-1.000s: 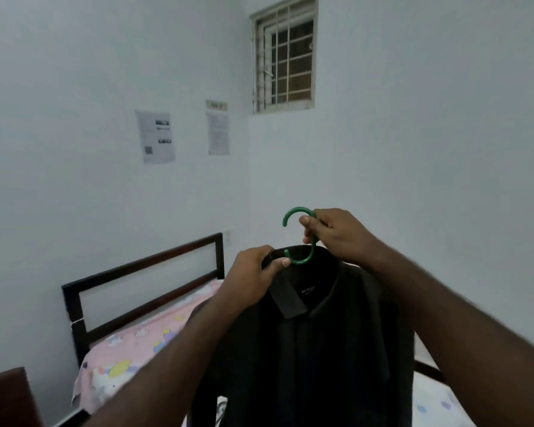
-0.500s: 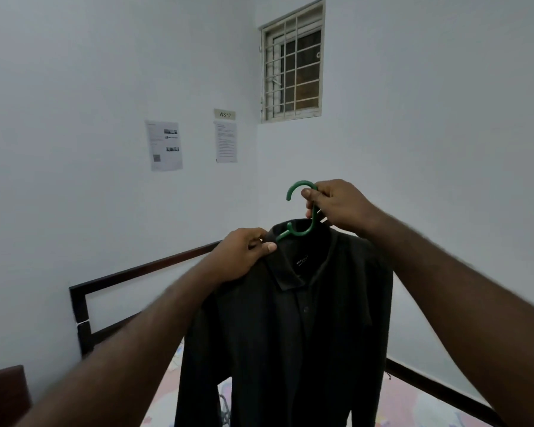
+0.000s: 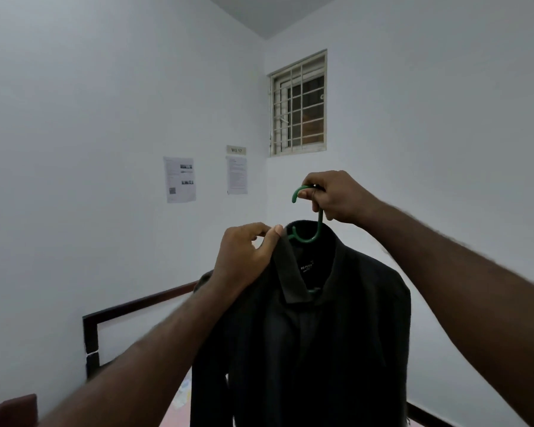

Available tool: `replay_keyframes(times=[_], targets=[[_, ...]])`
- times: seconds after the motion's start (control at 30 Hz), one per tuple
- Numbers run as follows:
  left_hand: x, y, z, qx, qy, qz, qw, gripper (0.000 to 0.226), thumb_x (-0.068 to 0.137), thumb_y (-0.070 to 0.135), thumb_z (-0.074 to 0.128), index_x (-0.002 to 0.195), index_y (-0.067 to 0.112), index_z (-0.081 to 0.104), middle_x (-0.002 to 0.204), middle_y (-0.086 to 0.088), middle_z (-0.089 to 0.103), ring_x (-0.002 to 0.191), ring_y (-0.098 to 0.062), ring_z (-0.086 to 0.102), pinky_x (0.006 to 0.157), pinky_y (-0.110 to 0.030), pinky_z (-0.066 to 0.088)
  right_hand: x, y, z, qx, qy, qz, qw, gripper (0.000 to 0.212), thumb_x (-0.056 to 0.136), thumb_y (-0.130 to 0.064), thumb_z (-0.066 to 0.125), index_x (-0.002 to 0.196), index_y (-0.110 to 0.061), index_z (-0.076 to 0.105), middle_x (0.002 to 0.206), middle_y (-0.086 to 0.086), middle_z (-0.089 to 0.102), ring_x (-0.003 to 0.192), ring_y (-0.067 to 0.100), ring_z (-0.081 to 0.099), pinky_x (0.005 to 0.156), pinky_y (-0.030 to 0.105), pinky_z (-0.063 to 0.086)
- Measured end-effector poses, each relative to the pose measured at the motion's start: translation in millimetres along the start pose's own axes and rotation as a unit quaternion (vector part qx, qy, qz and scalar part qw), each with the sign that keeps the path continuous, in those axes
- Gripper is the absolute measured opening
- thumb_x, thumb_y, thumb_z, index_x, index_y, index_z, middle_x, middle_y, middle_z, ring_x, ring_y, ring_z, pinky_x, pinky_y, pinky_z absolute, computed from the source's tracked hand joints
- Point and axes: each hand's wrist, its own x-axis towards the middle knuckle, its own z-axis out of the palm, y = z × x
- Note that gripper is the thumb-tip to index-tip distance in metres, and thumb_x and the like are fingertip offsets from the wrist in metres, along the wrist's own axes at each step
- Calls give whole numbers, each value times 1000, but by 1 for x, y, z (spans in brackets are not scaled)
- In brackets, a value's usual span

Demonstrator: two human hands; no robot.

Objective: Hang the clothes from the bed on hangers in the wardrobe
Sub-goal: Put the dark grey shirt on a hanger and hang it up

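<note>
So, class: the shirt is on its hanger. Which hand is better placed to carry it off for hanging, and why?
Right. The right hand grips the green hanger by its hook, bearing the dark shirt; the left hand only pinches the collar and could let go.

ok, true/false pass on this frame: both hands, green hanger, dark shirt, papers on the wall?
1. The right-hand grip holds the green plastic hanger by its hook. True.
2. The left-hand grip hangs idle. False: it pinches the collar of the dark collared shirt.
3. The shirt lies flat on the bed. False: it hangs on the hanger, raised in front of the wall.
4. Two white paper sheets are stuck on the left wall. True.
</note>
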Motion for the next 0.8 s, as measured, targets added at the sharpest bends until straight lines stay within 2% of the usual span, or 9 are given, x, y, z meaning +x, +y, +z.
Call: replay_keyframes(times=[0.07,0.17,0.3,0.47,0.57,0.63,0.67,0.73,0.8], targets=[[17,6,-9,4,-32,-27,999,24,91,40,63,99,19,72,93,14,71,88,0,65,78,-25,51,5,-8,-6,14,-2,2,1000,12,96,-24,61,92,-15,68,71,11,68,44,13,56,41,21,42],[46,18,-15,73,-188,-39,979,36,90,42,63,116,17,66,108,6,68,99,-11,63,88,-29,50,13,-25,-8,32,-2,-10,999,10,95,-23,62,94,-17,69,71,12,67,47,19,60,40,25,44],[68,34,-13,116,-254,-30,960,28,89,22,68,116,15,67,112,-4,68,100,-17,61,87,-26,46,18,-37,-9,48,8,-21,999,9,95,-22,62,95,-17,70,70,13,66,44,17,58,39,25,44],[77,36,-15,85,-321,-58,941,26,83,17,75,107,9,71,100,-5,71,93,-18,65,84,-28,52,8,-37,-9,44,8,-9,999,9,95,-21,63,96,-16,70,70,13,66,46,20,59,39,26,46],[73,34,-11,91,-306,-37,947,19,82,18,76,99,11,71,93,0,70,88,-14,63,75,-21,48,-2,-34,-13,71,26,-6,997,12,95,-25,62,98,-16,70,72,9,68,50,19,63,45,27,50],[72,28,-14,88,-266,-35,959,17,81,18,77,96,11,72,91,-1,70,87,-16,64,79,-27,50,-12,-20,-18,89,29,33,995,23,98,-34,57,106,-16,68,83,6,71,65,19,69,58,26,50],[73,22,-17,81,-244,-38,966,16,81,17,77,95,11,72,90,-2,71,87,-18,65,82,-30,51,-19,-9,-21,94,3,74,993,30,99,-39,53,110,-15,66,91,6,72,75,19,69,64,25,49],[74,10,-26,65,-207,-54,975,14,80,15,77,93,11,72,90,-4,71,87,-19,66,85,-33,51,-39,20,-24,89,-112,168,975,39,100,-47,46,110,-15,66,98,2,70,83,18,65,70,29,47],[74,1,-32,50,-179,-68,980,11,80,14,77,89,15,71,85,0,70,85,-17,65,84,-31,50,-61,44,-21,104,-212,208,949,38,101,-44,46,94,-14,67,79,-7,65,71,12,56,64,23,44]])
